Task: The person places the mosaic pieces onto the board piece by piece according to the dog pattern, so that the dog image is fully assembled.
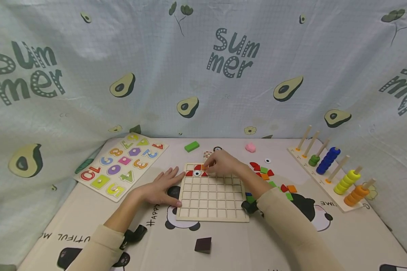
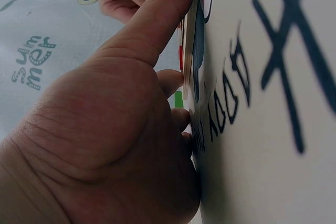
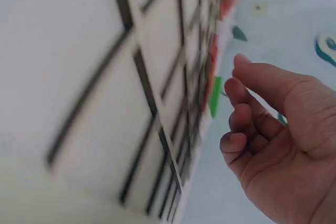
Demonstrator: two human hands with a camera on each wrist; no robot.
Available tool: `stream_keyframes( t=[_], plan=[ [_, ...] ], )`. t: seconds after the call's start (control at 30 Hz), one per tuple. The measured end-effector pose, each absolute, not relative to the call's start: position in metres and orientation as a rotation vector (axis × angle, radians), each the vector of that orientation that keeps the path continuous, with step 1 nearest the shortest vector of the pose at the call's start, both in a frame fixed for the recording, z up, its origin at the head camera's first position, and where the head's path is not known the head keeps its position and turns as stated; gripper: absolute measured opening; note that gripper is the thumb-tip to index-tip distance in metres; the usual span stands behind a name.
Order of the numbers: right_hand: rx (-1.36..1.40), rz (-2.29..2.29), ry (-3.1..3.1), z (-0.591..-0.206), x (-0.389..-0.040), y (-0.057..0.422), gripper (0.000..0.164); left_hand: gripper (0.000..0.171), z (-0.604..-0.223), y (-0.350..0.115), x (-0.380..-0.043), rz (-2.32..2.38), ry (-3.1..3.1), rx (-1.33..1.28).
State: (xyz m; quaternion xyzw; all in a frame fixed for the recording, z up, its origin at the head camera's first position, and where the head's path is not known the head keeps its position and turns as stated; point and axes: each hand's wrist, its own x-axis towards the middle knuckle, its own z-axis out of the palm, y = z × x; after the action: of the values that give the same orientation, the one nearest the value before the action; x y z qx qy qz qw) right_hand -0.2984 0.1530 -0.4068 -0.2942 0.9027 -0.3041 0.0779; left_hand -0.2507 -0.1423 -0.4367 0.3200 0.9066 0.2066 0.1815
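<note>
A wooden grid board (image 1: 207,203) lies flat on the table. Its far left cells hold a few red pieces (image 1: 198,167), an orange piece (image 1: 204,167) and a white eye tile (image 1: 197,173). My left hand (image 1: 161,189) lies at the board's left edge with fingers spread, the thumb (image 2: 163,19) touching the edge. Above the far rows, my right hand (image 1: 220,163) has its fingertips close to the orange piece. In the right wrist view the fingers (image 3: 242,116) are loosely bent, and no piece shows between thumb and fingertips.
Loose red, orange and green pieces (image 1: 264,170) lie right of the board. A number puzzle (image 1: 122,165) is at left, a ring-stacking counter (image 1: 329,180) at right. Behind are a green block (image 1: 192,146) and a pink object (image 1: 250,147); a dark block (image 1: 203,245) sits in front.
</note>
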Motion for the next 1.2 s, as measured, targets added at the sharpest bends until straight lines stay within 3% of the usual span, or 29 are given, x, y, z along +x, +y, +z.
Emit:
stream_keyframes(
  t=[0.2,0.63,1.2],
  plan=[
    [-0.861,-1.101,2.850,-0.395,-0.299,0.208,0.028,0.106,-0.437,-0.141,-0.251,0.582,2.565,0.901],
    [-0.299,-0.906,2.925,-0.409,-0.303,0.345,0.031,0.108,-0.439,-0.142,-0.250,0.578,2.568,0.871],
    [-0.209,-0.880,2.887,-0.423,-0.304,0.362,0.017,0.107,-0.438,-0.142,-0.251,0.588,2.561,0.871]
  ],
)
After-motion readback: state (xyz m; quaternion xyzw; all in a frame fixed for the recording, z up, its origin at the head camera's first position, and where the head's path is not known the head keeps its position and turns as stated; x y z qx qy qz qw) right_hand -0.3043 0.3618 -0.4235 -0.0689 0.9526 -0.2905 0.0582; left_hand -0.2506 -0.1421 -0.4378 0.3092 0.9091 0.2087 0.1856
